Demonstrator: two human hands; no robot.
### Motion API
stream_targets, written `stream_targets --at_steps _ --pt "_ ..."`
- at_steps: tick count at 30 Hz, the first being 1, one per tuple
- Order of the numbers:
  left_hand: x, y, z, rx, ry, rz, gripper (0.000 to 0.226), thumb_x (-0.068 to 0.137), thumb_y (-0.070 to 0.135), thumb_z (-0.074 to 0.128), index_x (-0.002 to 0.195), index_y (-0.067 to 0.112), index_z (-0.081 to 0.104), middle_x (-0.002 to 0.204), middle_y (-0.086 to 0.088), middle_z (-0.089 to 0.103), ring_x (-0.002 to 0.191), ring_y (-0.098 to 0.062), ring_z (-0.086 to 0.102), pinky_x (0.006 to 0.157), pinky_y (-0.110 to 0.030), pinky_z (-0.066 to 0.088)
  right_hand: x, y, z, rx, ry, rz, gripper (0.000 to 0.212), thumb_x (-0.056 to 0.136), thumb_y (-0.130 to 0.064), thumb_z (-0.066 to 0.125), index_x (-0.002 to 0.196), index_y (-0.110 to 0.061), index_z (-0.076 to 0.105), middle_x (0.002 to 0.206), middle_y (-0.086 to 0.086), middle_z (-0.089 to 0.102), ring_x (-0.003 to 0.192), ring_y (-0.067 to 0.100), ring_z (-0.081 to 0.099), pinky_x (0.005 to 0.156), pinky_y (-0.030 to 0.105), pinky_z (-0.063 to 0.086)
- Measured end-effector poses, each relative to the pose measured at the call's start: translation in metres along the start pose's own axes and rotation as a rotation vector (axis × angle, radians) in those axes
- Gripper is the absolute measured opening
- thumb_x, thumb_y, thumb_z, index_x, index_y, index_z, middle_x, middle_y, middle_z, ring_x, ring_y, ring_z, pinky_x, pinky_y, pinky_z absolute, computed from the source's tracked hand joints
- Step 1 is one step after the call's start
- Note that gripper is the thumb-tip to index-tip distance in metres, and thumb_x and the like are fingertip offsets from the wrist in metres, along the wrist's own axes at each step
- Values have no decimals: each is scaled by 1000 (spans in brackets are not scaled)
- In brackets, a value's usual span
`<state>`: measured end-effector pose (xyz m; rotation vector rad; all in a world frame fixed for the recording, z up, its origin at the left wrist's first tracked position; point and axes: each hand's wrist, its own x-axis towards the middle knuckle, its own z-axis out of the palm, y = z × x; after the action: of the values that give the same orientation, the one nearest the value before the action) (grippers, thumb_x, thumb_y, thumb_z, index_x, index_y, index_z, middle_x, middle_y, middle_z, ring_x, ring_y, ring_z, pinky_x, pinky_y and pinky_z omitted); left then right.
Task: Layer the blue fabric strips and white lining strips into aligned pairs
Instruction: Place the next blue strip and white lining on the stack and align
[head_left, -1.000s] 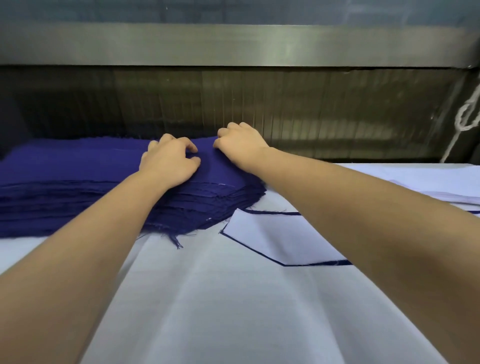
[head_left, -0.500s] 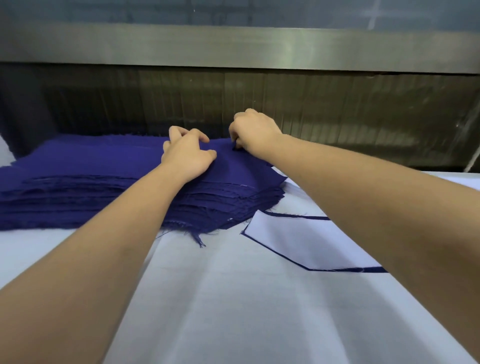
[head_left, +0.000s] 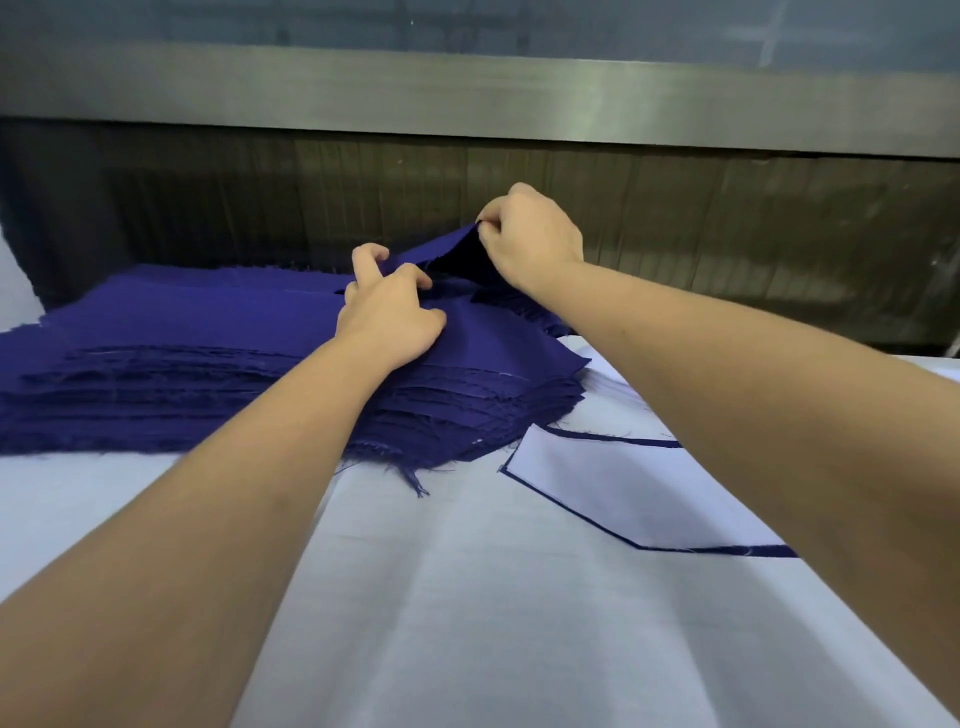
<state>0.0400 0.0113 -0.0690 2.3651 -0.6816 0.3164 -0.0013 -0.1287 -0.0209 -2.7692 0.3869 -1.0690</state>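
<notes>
Early, it seems: one pair (head_left: 613, 488) lies beside the tall blue stack (head_left: 182, 332). The right hand's (head_left: 535, 236) grip pinches its top strip (head_left: 444, 248); the left hand's (head_left: 389, 319) is unclear.

A broad worktop (head_left: 519, 623) under a pale cover runs towards me, the cover lying in soft lengthwise folds. Along its far edge stands a dark ribbed panel (head_left: 753, 234), dull brown and closely slatted. Above that a brushed metal rail (head_left: 467, 98) spans the full width, with a grey-blue wall (head_left: 311, 21) over it
</notes>
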Motion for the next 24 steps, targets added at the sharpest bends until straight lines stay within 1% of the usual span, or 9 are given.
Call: stream_targets --at_steps 4,7,8,10,12,15,19,21,24 --pt "1 -1 -2 51 -11 -5 49 89 27 60 133 12 46 154 -2 7 131 -34 30 102 -40 32 -7 6 -3 65 16 10 26 96 -21 46 109 -20 68 121 2 57 108 29 56 73 29 35" --pt "0 -3 -1 113 5 -5 52 90 31 58 134 10 42 154 1 12 129 -35 28 100 -40 31 -14 13 -6 112 8 37 24 95 -15 48 107 -15 69 107 6 66 98 29 62 80 29 45" --pt "-1 -3 -1 126 11 1 54 90 31 57 136 9 39 154 2 13 128 -35 29 100 -40 31 -16 17 -7 145 6 65 24 95 -14 48 106 -13 69 96 8 68 89 28 65 82 30 49" --pt "-2 -2 0 135 23 22 59 90 32 56 140 9 34 153 4 15 126 -35 30 99 -39 31 -19 26 -9 227 15 129 22 94 -11 48 101 -12 69 71 5 64 64 19 66 75 28 52" --pt "-4 0 1 128 39 56 60 91 31 56 141 10 33 151 5 19 123 -34 31 97 -38 30 -24 34 -10 305 25 167 18 93 -9 50 96 -9 68 61 0 59 47 6 60 67 27 54" --pt "-7 4 -1 58 116 134 48 91 23 56 135 11 43 141 1 33 117 -34 38 95 -40 32 -34 43 -12 455 25 186 14 93 -4 50 89 -10 62 64 5 61 51 11 63 63 32 57" --pt "-15 15 -5 -12 234 290 29 91 12 55 120 10 57 127 -3 48 106 -29 52 91 -45 43 -50 53 -17 688 -3 279 13 94 -1 46 95 -10 56 77 7 62 51 16 66 52 30 57" --pt "-20 22 -4 -19 247 353 25 92 11 54 117 10 59 124 -3 50 103 -28 55 88 -45 45 -56 57 -21 817 -16 355 14 95 0 43 95 -7 55 88 11 61 52 14 67 53 28 58" --pt "-27 30 -2 -12 235 422 23 92 12 53 115 10 60 121 -2 51 100 -25 57 86 -46 46 -65 62 -28 1001 7 475 23 94 3 39 83 -10 53 87 10 61 57 13 68 58 26 59"
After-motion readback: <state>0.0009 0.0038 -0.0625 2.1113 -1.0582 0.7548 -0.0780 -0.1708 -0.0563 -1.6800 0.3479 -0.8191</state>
